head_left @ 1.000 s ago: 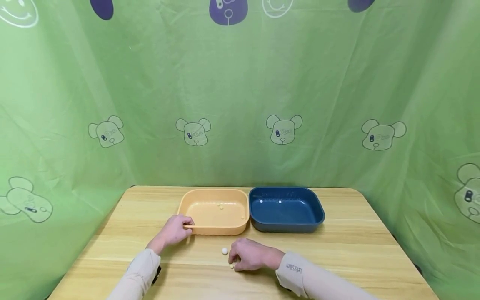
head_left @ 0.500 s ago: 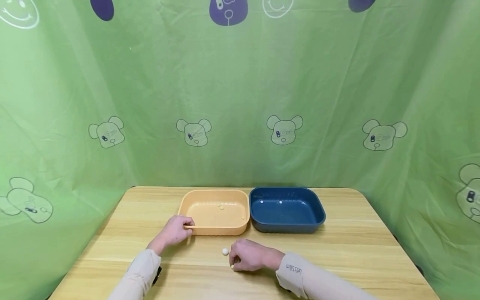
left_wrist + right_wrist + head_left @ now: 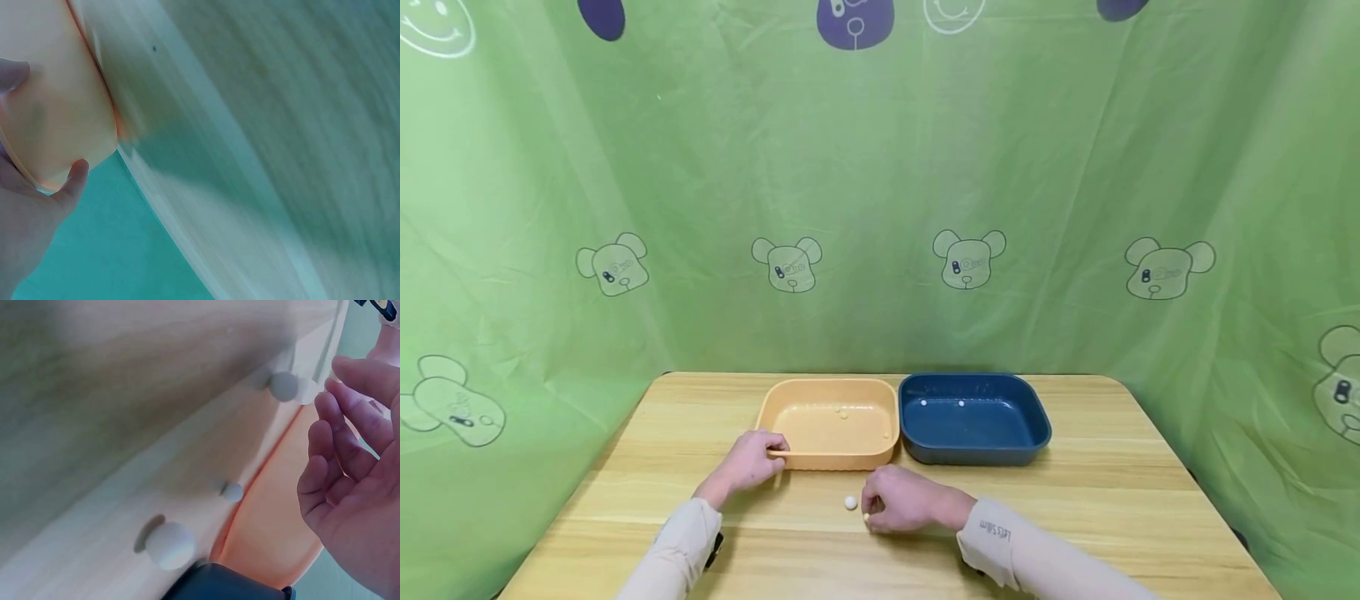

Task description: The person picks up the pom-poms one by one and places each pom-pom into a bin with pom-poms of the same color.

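My left hand (image 3: pixel 752 460) grips the near left corner of the orange tray (image 3: pixel 838 460), and in the left wrist view the thumb (image 3: pixel 75 178) presses against the outside wall. In front of the trays my right hand (image 3: pixel 904 500) hovers low over the table. A small pale yellow ball (image 3: pixel 866 518) sits at its thumb and fingertips, pinched there. Just left of it lies a white ball (image 3: pixel 851 502). The right wrist view also has a small ball (image 3: pixel 232 492) and a larger white ball (image 3: pixel 170 545) on the table, both hidden behind the hand in the head view.
The dark blue tray (image 3: pixel 973 456) stands right beside the orange one, with two small white balls (image 3: pixel 961 403) inside. Several pale yellow balls (image 3: pixel 843 415) lie in the orange tray. A green curtain (image 3: pixel 880 333) hangs behind the wooden table (image 3: pixel 1120 500).
My right hand has moved slightly away from me, and the small yellow ball at its fingertips has moved with it. The left hand stays on the orange tray.
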### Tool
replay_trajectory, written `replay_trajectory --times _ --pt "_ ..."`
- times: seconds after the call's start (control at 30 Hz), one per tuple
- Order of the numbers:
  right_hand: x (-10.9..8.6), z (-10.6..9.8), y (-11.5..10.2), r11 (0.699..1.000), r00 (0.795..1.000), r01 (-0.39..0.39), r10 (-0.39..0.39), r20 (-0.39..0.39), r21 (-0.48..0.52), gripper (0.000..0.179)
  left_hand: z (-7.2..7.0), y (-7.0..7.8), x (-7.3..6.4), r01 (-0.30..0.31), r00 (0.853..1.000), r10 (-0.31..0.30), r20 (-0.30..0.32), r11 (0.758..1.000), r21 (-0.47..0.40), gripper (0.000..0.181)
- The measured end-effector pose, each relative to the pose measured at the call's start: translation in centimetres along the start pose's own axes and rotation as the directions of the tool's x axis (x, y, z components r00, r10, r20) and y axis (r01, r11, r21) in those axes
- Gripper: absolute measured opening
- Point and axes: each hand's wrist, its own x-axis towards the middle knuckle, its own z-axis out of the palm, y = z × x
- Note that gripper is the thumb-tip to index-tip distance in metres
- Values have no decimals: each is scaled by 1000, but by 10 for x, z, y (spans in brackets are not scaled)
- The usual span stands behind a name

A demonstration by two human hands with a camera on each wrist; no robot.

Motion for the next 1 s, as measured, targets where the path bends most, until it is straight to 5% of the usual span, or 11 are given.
replay_trajectory --times 1.0 --pt "2 -28 -10 992 993 -32 45 -110 119 2 -1 2 0 13 1000 -13 -3 1000 3 17"
